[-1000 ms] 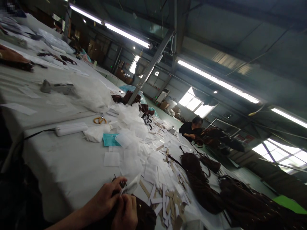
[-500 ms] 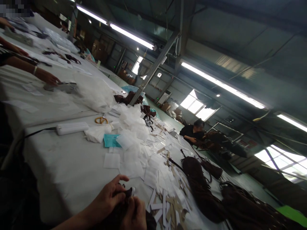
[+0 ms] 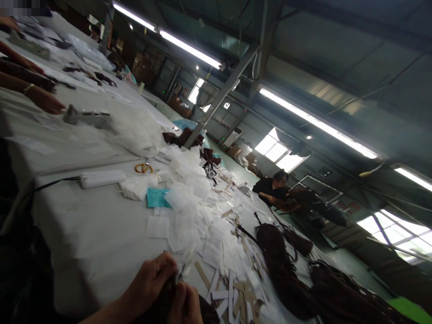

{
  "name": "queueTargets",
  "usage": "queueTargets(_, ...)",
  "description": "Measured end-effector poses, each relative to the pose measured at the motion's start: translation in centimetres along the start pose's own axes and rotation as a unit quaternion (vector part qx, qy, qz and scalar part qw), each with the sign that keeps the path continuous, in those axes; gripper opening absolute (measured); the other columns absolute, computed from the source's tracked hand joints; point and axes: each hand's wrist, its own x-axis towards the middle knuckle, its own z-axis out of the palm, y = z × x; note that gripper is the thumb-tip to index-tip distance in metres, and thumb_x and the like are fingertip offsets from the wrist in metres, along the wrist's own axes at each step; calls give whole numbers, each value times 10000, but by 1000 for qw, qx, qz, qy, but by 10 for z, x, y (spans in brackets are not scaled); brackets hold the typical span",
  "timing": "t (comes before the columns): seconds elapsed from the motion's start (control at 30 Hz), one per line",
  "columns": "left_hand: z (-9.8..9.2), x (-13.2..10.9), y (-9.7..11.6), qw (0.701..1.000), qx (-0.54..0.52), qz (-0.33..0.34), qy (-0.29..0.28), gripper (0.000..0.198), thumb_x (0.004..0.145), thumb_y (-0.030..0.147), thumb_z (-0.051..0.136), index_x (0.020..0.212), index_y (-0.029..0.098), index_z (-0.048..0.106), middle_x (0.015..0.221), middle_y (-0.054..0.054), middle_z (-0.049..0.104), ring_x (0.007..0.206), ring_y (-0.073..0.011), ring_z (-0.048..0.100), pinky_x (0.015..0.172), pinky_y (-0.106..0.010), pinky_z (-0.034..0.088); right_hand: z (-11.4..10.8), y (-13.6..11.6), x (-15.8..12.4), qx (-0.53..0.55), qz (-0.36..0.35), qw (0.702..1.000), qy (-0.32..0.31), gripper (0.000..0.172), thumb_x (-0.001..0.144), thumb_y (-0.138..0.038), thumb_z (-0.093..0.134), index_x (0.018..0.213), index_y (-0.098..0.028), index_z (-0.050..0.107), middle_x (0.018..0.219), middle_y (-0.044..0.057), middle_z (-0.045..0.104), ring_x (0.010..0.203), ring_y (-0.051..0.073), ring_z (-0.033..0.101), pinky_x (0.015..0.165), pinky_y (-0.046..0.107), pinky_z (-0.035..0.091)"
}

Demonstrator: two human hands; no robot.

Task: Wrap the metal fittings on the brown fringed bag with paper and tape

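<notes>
At the bottom edge my left hand (image 3: 150, 281) and my right hand (image 3: 185, 303) are pressed together over a dark brown item (image 3: 207, 312) that lies on the white table (image 3: 94, 234). Both hands have their fingers curled, pinching a small pale piece (image 3: 180, 271) between them; I cannot make out what it is. A heap of white paper squares (image 3: 189, 202) and white and tan strips (image 3: 232, 288) lies just beyond my fingers.
Orange-handled scissors (image 3: 143, 168), a white bar-shaped device with a black cord (image 3: 101, 178) and a teal packet (image 3: 157, 197) lie further back. Dark brown bags (image 3: 280, 261) pile up at right. Another person's hands (image 3: 43, 101) reach near a grey tool (image 3: 86, 116); a seated person (image 3: 273, 191) works beyond.
My hands stayed low, the white piece between them now smaller and less visible. The other person's hand drew back from the grey tool. The view shifted slightly.
</notes>
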Motion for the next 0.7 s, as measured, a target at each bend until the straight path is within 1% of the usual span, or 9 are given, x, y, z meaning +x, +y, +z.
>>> queueTargets(0.07,-1,1,3,999,-30,-19,-8,324,941,468,414,769,203,488,618,40,501,568,-131,515,551,-214,404,1,6,2,82,166,982,-34,500,831,-626,527,619,-181,613,528,7,576,476,133,535,456,233,409)
queueTargets(0.13,-1,2,4,998,-41,-13,-53,312,941,461,418,772,203,470,620,42,488,565,-131,503,543,-217,398,4,9,4,193,313,926,-88,565,805,-690,499,605,-171,596,498,5,550,421,118,494,407,229,370)
queueTargets(0.2,-3,2,3,994,-42,2,-98,279,940,429,426,791,200,483,634,32,512,586,-138,511,553,-221,404,5,9,8,295,392,862,-127,546,771,-693,550,661,-163,616,533,6,563,450,120,523,412,219,375)
queueTargets(0.23,-5,3,2,993,-39,10,-113,242,940,401,428,829,198,501,658,24,541,612,-144,524,575,-225,414,5,7,10,327,401,845,-130,513,742,-670,612,683,-161,625,546,2,566,474,120,539,423,213,385)
queueTargets(0.27,-7,3,1,992,-29,17,-121,194,934,369,440,896,198,523,694,15,577,651,-152,543,615,-231,427,4,6,14,345,395,842,-125,481,707,-638,674,700,-160,635,554,-4,567,493,118,548,435,207,393)
queueTargets(0.33,-12,6,0,993,18,25,-117,172,905,309,487,1028,207,550,814,-4,641,772,-171,578,734,-254,432,-1,1,23,338,357,865,-100,454,663,-604,732,678,-161,630,532,-19,549,484,109,529,436,202,390)
queueTargets(0.4,-17,8,0,990,80,25,-112,168,873,278,519,1006,212,599,877,-12,660,844,-185,583,791,-270,409,-6,-3,33,296,331,893,-78,478,660,-626,716,619,-166,594,490,-33,513,439,98,477,412,207,364)
queueTargets(0.53,-15,10,5,990,104,2,-91,203,880,296,488,752,181,596,725,-4,626,720,-171,565,663,-254,388,-6,-7,43,171,258,945,-103,472,719,-628,657,659,-162,611,518,-18,556,494,123,515,450,224,383)
queueTargets(0.7,-5,10,-1,999,33,-3,-33,209,910,311,430,784,185,539,703,-5,606,681,-166,554,636,-251,392,15,-6,25,3,116,985,-128,476,845,-623,477,734,-193,649,666,22,661,654,174,599,617,257,459)
